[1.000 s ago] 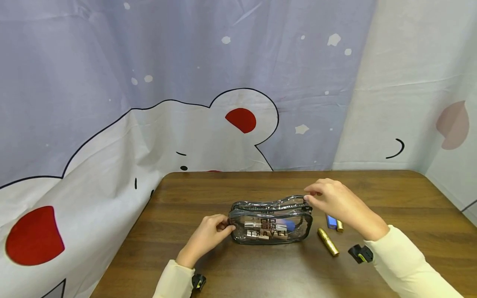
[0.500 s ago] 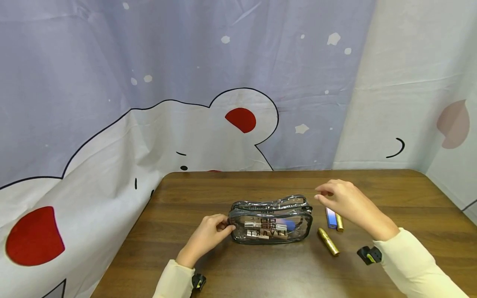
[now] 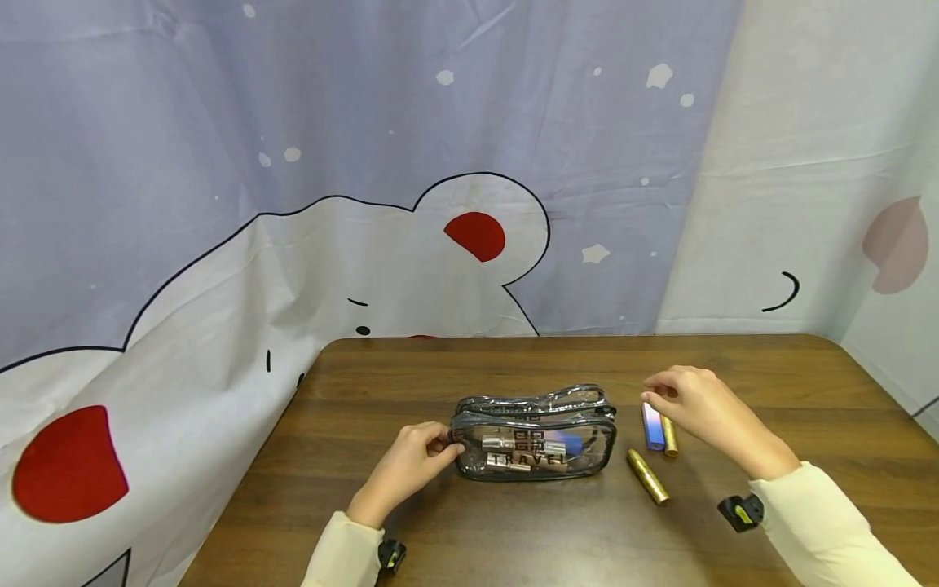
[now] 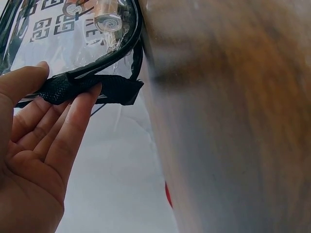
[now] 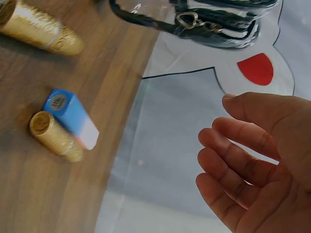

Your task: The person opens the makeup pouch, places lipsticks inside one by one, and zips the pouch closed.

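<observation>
A clear zip pouch with black trim and the word TRAVEL (image 3: 531, 471) stands on the table, with silver-capped tubes and something blue visible inside. My left hand (image 3: 412, 463) pinches the black fabric tab (image 4: 116, 89) at the pouch's left end between thumb and fingers. To the right of the pouch, my right hand (image 3: 700, 412) hovers near a blue-and-pink slim box (image 3: 653, 430) and a short gold tube (image 3: 670, 439) lying side by side. Its loosely bent fingers (image 5: 218, 165) hold nothing in the right wrist view. Closer to me lies a longer gold tube (image 3: 648, 478).
The brown wooden table (image 3: 557, 538) has rounded back corners. Behind it hangs a printed curtain (image 3: 352, 106), which also drops along the left side. The pouch's zipper pull (image 5: 189, 20) is at its right end.
My right hand has moved away from the pouch's right end, rightward and slightly down, to above the blue-and-pink box. The left hand and the pouch have stayed put.
</observation>
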Action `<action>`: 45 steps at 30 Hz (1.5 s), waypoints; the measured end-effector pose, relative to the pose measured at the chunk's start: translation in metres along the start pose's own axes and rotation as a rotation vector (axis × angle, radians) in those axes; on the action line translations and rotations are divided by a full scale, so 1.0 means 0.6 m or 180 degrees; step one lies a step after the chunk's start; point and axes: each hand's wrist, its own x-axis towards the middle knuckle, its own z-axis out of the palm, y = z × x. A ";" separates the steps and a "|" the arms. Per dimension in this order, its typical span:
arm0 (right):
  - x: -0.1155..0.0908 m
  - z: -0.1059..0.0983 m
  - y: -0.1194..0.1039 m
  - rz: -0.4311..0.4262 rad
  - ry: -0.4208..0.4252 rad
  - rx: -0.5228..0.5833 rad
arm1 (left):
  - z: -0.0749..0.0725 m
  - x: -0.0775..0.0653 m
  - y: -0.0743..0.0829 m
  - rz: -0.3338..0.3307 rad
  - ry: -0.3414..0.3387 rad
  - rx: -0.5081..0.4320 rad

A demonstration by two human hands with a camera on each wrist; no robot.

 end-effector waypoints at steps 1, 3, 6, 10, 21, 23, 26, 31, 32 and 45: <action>-0.001 0.002 0.003 0.0020 -0.0007 -0.0011 | 0.000 0.000 0.000 0.0000 0.0000 -0.0002; -0.004 0.006 0.010 0.0070 -0.0026 -0.0015 | 0.000 0.000 0.000 -0.0001 -0.0002 0.0002; -0.008 0.012 0.021 0.0133 -0.0059 -0.0010 | 0.001 -0.001 -0.001 -0.0006 -0.0005 0.0013; -0.014 0.021 0.032 0.0227 -0.0097 0.0020 | 0.001 -0.001 -0.001 0.0003 -0.0001 0.0024; -0.038 0.050 0.053 0.0556 -0.0255 0.0111 | 0.000 -0.001 -0.001 -0.0012 -0.0031 0.0004; -0.044 0.055 0.055 0.0598 -0.0228 0.0088 | 0.000 -0.002 -0.001 -0.0014 -0.0035 0.0007; -0.050 0.063 0.058 0.0668 -0.0194 0.0038 | 0.000 -0.002 -0.002 -0.0001 -0.0028 0.0019; -0.061 0.071 0.063 0.0777 -0.0268 0.0031 | 0.000 -0.001 0.000 0.0033 0.0015 0.0059; -0.063 0.073 0.064 0.0803 -0.0290 0.0036 | 0.000 -0.001 0.001 0.0041 0.0018 0.0071; -0.073 0.095 0.073 0.0768 -0.0326 0.0000 | 0.001 -0.001 -0.003 0.0072 0.0052 0.0089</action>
